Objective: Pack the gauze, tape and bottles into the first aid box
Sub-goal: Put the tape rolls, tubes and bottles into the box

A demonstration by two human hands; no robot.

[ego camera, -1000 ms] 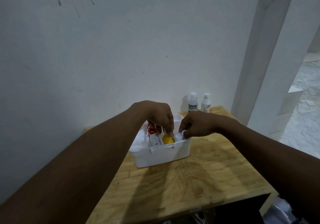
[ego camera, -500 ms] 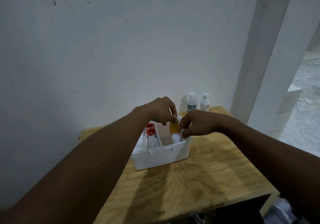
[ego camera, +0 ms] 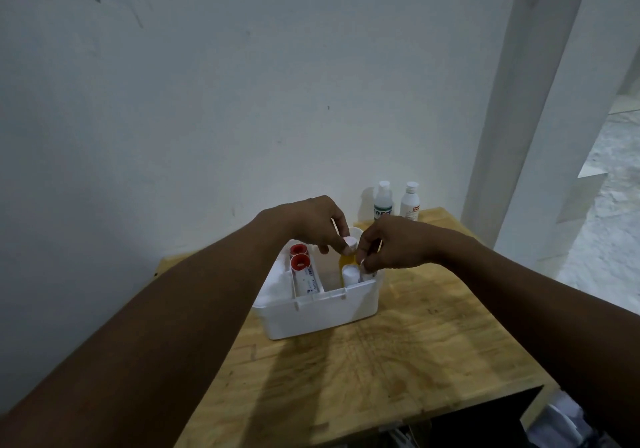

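Fingers [ego camera: 341, 231] of the left hand [ego camera: 308, 226] are pinching the cap [ego camera: 350, 241] of the yellow bottle [ego camera: 344, 261], the right hand [ego camera: 394, 245] curling beside with its hold unclear, probably seating it in the first aid box [ego camera: 318, 316] below, needing a straight downward push.

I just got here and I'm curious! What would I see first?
The left hand and right hand meet over a white first aid box on the wooden table, the left pinching the cap of a yellow bottle. Two red-topped rolls sit inside the box, and two white bottles stand by the wall.
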